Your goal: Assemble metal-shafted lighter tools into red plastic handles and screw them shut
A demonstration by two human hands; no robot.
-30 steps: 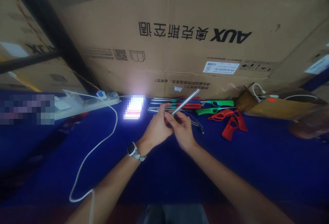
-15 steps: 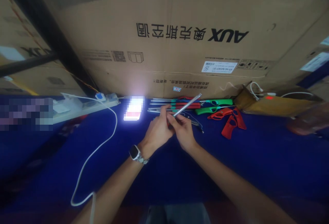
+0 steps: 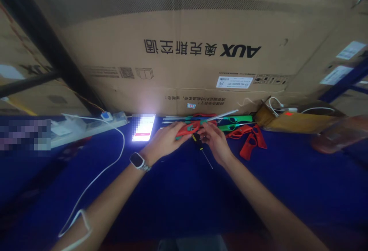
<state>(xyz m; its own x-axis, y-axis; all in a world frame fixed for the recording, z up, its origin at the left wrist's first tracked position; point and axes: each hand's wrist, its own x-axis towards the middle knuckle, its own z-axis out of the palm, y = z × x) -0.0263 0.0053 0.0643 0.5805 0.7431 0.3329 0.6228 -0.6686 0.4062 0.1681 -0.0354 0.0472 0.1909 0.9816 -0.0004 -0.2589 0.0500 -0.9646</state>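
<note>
My left hand (image 3: 168, 137) is wrapped round the handle of a red long-necked lighter (image 3: 188, 129). Its metal tube (image 3: 222, 116) points up and to the right. My right hand (image 3: 214, 141) is curled beside the neck of this lighter. A screwdriver (image 3: 198, 142) with a black and yellow handle is at its fingers, the thin shaft slanting down to the right. Behind the hands lie several more long-necked lighters, among them a green one (image 3: 240, 119). Loose red handle shells (image 3: 248, 146) lie to the right of my right hand.
A lit phone (image 3: 145, 128) lies left of my hands. A white power strip (image 3: 92, 125) and a cable (image 3: 110, 162) are further left. The large carton (image 3: 181, 59) stands behind the blue table surface (image 3: 178, 201). An open cardboard box (image 3: 296, 121) sits at the right.
My hands have moved apart, showing the red lighter's body. The screwdriver now shows between them at my right fingers. The view has shifted slightly.
</note>
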